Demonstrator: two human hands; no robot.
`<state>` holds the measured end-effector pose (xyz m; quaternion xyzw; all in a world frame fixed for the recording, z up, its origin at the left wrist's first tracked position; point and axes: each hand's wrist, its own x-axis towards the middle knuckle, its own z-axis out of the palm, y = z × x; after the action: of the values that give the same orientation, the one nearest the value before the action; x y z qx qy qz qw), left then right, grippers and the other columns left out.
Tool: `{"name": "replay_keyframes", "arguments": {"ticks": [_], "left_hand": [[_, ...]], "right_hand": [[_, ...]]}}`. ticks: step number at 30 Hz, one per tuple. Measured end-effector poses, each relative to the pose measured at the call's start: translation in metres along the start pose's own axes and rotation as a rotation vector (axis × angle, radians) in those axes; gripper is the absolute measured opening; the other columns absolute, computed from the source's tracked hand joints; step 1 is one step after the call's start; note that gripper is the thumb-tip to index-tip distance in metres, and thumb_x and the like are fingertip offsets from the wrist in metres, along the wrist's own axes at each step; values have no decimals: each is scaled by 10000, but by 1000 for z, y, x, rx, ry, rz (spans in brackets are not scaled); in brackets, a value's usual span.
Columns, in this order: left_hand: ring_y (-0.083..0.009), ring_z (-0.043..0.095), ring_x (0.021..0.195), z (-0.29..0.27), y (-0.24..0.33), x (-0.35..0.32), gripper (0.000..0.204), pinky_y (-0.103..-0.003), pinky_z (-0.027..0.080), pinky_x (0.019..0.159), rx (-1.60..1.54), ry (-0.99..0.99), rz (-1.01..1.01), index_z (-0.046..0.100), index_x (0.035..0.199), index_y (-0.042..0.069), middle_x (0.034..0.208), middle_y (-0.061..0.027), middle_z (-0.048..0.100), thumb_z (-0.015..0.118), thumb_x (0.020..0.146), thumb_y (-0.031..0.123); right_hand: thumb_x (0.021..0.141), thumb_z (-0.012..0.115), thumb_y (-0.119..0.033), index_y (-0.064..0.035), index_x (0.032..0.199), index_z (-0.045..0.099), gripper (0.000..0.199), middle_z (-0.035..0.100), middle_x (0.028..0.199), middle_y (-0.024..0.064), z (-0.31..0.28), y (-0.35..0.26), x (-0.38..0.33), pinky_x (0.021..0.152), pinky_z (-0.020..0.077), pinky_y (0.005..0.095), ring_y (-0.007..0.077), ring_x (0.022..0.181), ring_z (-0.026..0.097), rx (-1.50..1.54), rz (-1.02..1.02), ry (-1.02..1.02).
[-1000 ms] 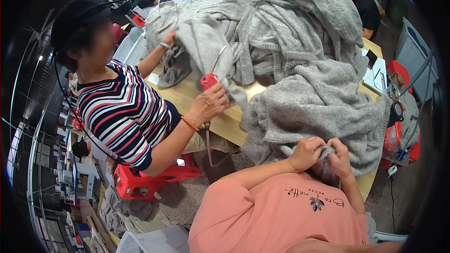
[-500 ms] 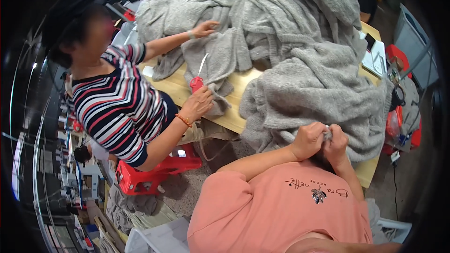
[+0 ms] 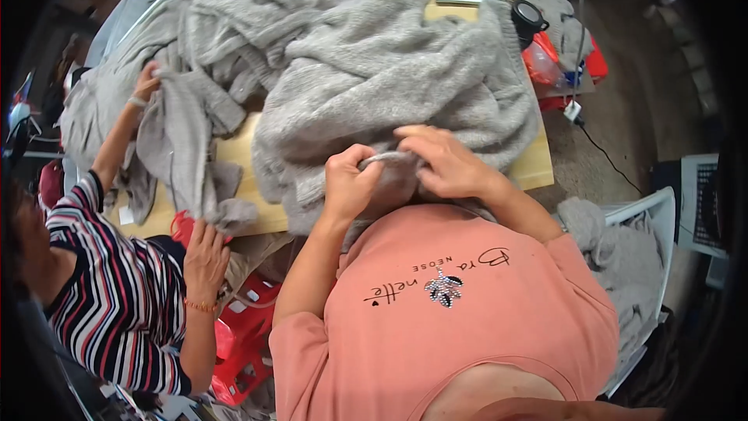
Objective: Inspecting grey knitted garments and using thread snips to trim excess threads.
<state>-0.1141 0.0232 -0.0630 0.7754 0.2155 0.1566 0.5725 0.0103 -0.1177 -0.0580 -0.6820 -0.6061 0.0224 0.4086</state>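
A grey knit garment (image 3: 405, 70) is heaped on the wooden table (image 3: 534, 177) in front of me. My left hand (image 3: 349, 185) is closed, pinching a rolled edge of the knit between thumb and fingers. That edge runs across to my right hand (image 3: 450, 164), whose bent fingers lie over the fabric and grip it. The right fingertips are partly hidden in the folds. The knit between my hands hangs close against my chest.
At left a co-worker in a striped top (image 3: 117, 304) handles another grey knit piece (image 3: 175, 136), with a red-handled tool (image 3: 183, 226) in one hand. Red stools (image 3: 241, 362) stand below. A white basket (image 3: 664, 257) of knits is at my right. A plug (image 3: 574, 113) hangs beyond the table.
My view has swung right. My hands were close together at the knit and are now apart, with its edge between them. The co-worker's red tool has lowered and is mostly hidden.
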Motion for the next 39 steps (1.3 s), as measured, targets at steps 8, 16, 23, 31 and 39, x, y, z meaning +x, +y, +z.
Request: {"name": "replay_keyframes", "arguments": {"ticks": [8,16,23,31,39], "left_hand": [[-3,402,538,11,11,-4,14,-172,297,448,-204,-241,-199,586,722,12,606,53,504,578,716,21],[-45,491,563,19,13,2,14,-186,388,497,-732,-182,-369,600,737,-6,672,1,575,598,724,-10],[-113,557,628,5,5,5,97,-234,460,615,-656,-212,-382,595,806,-26,738,-65,609,559,732,26],[-155,590,665,-16,36,12,94,-275,475,666,-842,-132,-324,583,801,-29,775,-94,625,516,748,11],[-220,580,728,-28,57,4,101,-340,471,714,-988,-80,-196,504,835,-14,813,-144,590,474,767,54]], "right_hand": [[695,539,8,1,713,536,19,522,643,85,14,-8,-5,594,406,342,258,604,511,286,110,74],[779,528,-32,3,723,530,65,510,664,80,10,-3,-7,530,387,289,176,590,489,491,266,114],[715,596,-80,-24,810,545,121,533,754,79,0,4,-27,682,388,329,247,739,523,16,128,222],[715,576,-11,-14,995,505,290,533,725,116,-14,23,-88,591,424,308,249,665,542,148,328,197],[593,704,-95,-34,958,495,425,525,743,133,-62,-10,-68,554,440,332,268,589,556,236,337,-133]]}}
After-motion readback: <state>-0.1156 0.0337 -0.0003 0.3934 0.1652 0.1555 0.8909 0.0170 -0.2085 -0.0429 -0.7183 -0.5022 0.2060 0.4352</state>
